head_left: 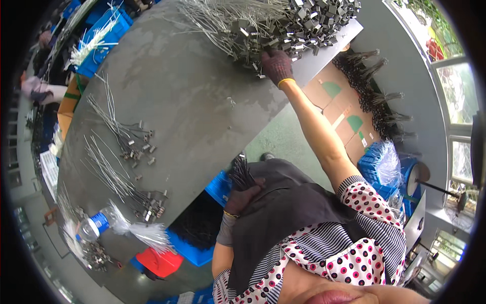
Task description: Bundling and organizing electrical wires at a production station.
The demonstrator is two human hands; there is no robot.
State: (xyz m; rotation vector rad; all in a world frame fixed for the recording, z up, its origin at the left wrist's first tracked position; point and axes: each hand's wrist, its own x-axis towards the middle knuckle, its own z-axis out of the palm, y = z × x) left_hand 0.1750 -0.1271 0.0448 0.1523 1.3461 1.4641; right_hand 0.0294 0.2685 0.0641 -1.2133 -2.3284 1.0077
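My right hand (277, 67), in a dark knit glove with a yellow cuff, reaches to the near edge of a big pile of thin cables (238, 23) with dark block-shaped ends (311, 23). Its fingers are curled down against the blocks; what they pinch is hidden. Close to my body, my left hand (243, 198), also gloved, is closed around a bundle of dark cables (242, 175). The ends of that bundle point up toward the table edge.
On the grey table (177, 101) lie small cable bundles (119, 131), a bottle (96, 225) and white ties (144, 233). A blue crate (190, 248) with black contents stands below the edge, near a red thing (159, 262). Cardboard (336, 109) lies right.
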